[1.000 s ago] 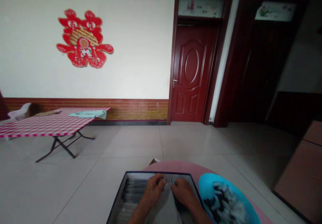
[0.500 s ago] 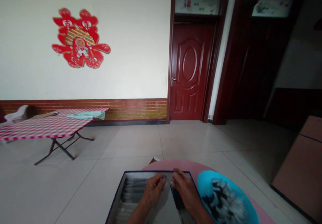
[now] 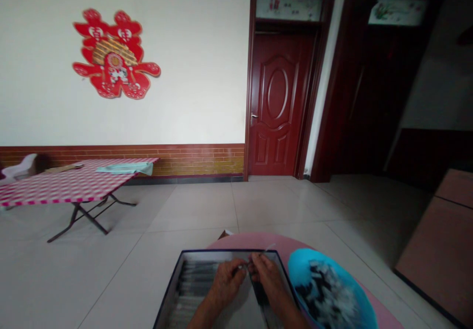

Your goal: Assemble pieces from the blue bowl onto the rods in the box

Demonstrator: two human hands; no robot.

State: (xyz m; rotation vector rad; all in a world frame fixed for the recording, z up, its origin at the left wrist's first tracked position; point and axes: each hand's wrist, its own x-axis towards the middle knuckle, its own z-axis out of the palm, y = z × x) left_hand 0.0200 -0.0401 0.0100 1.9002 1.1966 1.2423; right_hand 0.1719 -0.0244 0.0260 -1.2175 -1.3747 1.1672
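Observation:
My left hand (image 3: pixel 228 280) is closed in a pinch over a shallow dark-rimmed box (image 3: pixel 170 289). Close beside it, my right hand (image 3: pixel 266 276) pinches a thin pale strip (image 3: pixel 269 247) whose end sticks up past the fingers. The fingertips of both hands nearly meet, and what lies between them is too small to make out. Rows of dark and clear slim pieces (image 3: pixel 197 280) lie in the left part of the box. A black item (image 3: pixel 260 294) lies under my right hand. A blue basin (image 3: pixel 300 262) of black and whitish pieces stands to the right.
The box and basin rest on a round pink table (image 3: pixel 254 240). A folding table (image 3: pixel 70 183) with a checked cloth and a light green cloth (image 3: pixel 123 168) stands at the left. At the right edge is a brownish cabinet (image 3: pixel 439 240). A red door (image 3: pixel 277 102) is ahead.
My hands have drawn closer together at the fingertips. The thin strip now shows above my right hand. The view has shifted slightly.

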